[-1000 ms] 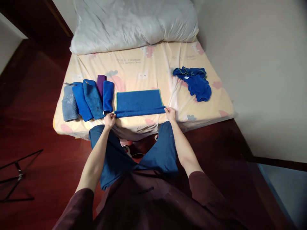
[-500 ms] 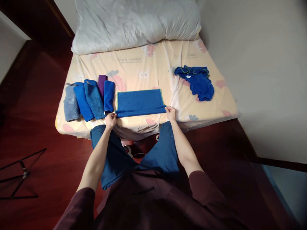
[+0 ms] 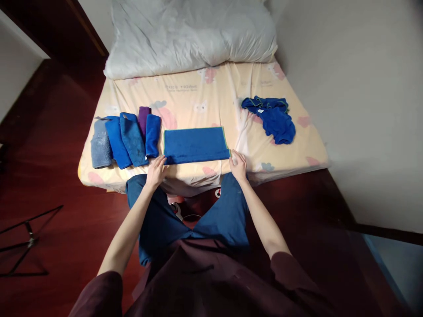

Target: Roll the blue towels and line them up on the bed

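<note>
A blue towel (image 3: 195, 143) with green edging lies flat on the bed, its near edge folded over in a narrow strip. At the towel's near left corner is my left hand (image 3: 156, 171), its fingertips pressed together on the fold. My right hand (image 3: 238, 164) is at the near right corner, with thumb and fingers closed on the towel's edge. Left of the towel lie several folded cloths: a grey-blue one (image 3: 102, 145), blue ones (image 3: 152, 135) and a purple one (image 3: 144, 116). A crumpled blue cloth (image 3: 277, 121) rests on the right.
The bed (image 3: 205, 99) has a patterned yellow sheet, with a bulky pale quilt (image 3: 191, 35) across its far end. Walls stand to the right. A black metal stand (image 3: 31, 241) is on the red floor at the lower left.
The near fold of the towel now lies flatter. My left hand has opened somewhat and turned over the corner, while my right hand has shifted slightly outward. The view has moved a little.
</note>
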Tool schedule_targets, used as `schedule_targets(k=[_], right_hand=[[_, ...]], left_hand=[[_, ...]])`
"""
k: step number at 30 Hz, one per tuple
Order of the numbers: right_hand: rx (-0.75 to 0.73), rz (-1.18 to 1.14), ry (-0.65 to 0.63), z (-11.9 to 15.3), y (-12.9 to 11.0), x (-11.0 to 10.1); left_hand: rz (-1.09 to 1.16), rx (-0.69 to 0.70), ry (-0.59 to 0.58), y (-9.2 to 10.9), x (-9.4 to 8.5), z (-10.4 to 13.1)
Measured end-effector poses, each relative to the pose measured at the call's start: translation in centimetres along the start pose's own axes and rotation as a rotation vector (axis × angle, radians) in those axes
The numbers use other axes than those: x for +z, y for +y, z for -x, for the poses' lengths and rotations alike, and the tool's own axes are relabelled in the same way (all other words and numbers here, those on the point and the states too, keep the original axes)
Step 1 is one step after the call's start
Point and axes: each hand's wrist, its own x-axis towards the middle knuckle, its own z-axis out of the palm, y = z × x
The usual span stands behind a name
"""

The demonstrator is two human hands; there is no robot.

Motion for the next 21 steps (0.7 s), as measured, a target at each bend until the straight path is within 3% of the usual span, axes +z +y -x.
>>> schedule_targets(k=[3, 7, 14, 21], right_hand=[[-0.114, 0.052, -0.231, 0.8, -0.9, -0.4], [-0.061, 0.195, -0.399, 0.4, -0.9, 0.9], [0.009, 0.312, -0.425, -1.0, 0.0, 3.1], [0.04, 0.323, -0.421, -2.4, 0.6, 3.7]], left_hand=[[0.001, 0.043, -0.105, -0.4, 0.8, 0.0], [-0.058, -0.021, -0.158, -0.9, 2.2, -0.7], [-0.106, -0.065, -0.18, -1.7, 2.7, -1.5], [-0.096, -0.142, -0.21, -1.5, 2.3, -2.6]])
